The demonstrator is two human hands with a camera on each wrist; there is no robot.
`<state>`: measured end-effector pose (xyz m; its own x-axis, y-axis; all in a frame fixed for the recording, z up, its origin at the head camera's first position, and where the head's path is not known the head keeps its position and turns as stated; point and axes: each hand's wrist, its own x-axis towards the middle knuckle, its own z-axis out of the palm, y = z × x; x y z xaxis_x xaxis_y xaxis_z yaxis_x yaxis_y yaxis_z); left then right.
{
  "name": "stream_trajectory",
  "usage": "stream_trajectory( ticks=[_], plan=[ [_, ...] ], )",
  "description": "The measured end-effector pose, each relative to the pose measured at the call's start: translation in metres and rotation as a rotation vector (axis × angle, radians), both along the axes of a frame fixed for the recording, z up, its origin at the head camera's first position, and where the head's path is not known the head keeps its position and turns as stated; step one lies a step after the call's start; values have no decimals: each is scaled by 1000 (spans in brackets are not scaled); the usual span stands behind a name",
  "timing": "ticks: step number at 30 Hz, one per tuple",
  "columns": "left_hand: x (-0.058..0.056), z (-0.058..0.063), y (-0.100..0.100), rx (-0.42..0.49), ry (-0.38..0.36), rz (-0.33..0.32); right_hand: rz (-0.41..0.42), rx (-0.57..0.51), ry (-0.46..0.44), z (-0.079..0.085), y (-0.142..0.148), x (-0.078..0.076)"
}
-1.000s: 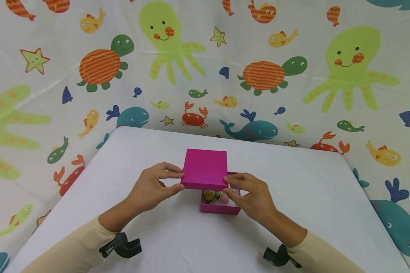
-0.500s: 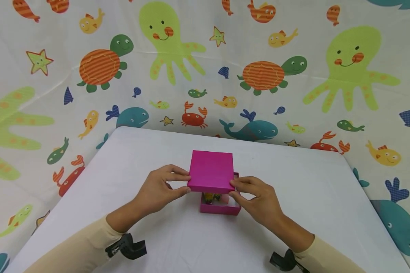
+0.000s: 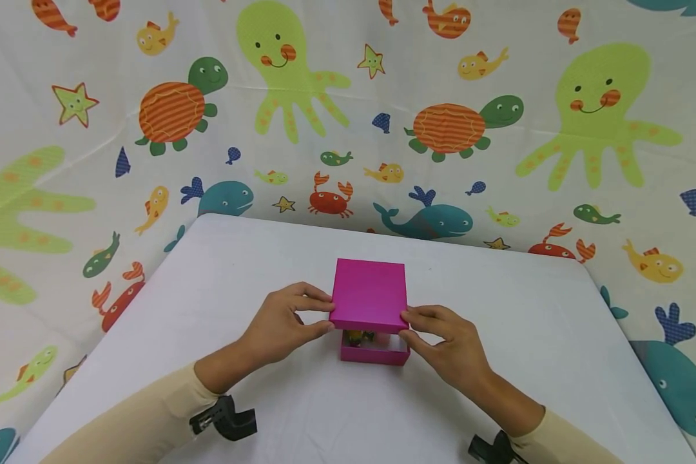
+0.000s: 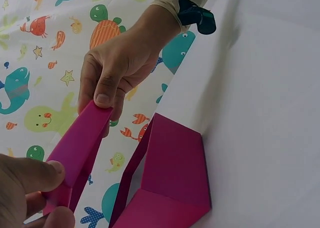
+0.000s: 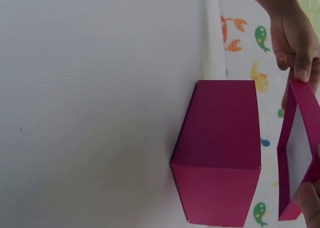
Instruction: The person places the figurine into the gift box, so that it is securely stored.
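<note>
A square magenta box lid [image 3: 368,293] is held up by both hands over a magenta box [image 3: 374,356] that stands on the table. My left hand [image 3: 284,322] pinches the lid's left edge between thumb and fingers. On the opposite edge, my right hand [image 3: 449,345] pinches it near the front corner. Through the gap at the front, small yellow and pink items [image 3: 356,337] show inside the box, mostly hidden by the lid. Both wrist views show the lid [image 4: 82,148] apart from the box [image 5: 220,128], with its white inside visible from the right.
A white cloth covers the table [image 3: 255,251]. Behind it hangs a curtain [image 3: 348,96] printed with sea animals. Dark straps with small mounts [image 3: 226,417] sit on both forearms.
Both hands have carried the lid to the right and slightly down, so that it now covers more of the box. The box itself has stayed in place.
</note>
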<state>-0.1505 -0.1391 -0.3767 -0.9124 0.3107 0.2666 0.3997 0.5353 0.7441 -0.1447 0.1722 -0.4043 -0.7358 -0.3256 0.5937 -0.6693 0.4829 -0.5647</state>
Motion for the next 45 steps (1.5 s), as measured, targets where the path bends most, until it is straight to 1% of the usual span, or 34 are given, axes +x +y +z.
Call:
stream_trajectory(
  ticks=[9, 20, 29, 36, 45],
  plan=[
    [1, -3, 6, 16, -11, -25, 1, -3, 17, -3, 7, 2],
    [3, -13, 12, 36, -35, -52, 2, 2, 24, -10, 13, 6],
    [5, -21, 16, 48, -62, -53, 1, 11, -48, -17, 17, 10],
    [7, -28, 16, 46, -76, -56, 31, -13, -43, -26, 18, 12],
    [11, -32, 16, 56, -86, -69, 30, -11, -28, -30, 17, 14]
  ],
)
